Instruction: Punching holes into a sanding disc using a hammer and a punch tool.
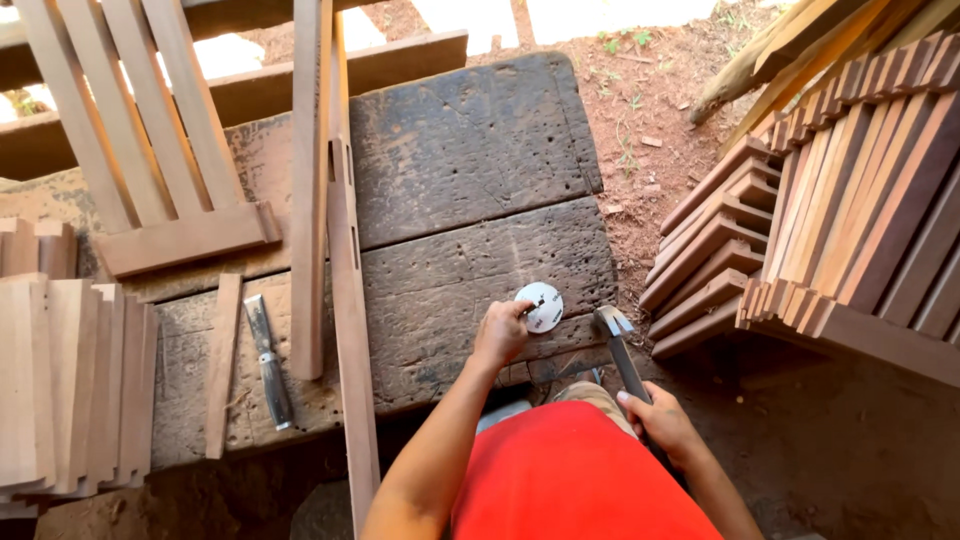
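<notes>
At lower centre, the left hand pinches a small white round tin near the workbench edge; the right hand grips a claw hammer. A careless nudge could tip the tin off.

disc: print too small to tell
hammer: handle end hidden in right hand
slat stack: cut off left

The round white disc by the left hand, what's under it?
The white disc lies flat on the dark workbench plank, with the left hand touching its edge. Whatever is directly beneath stays covered.
</notes>
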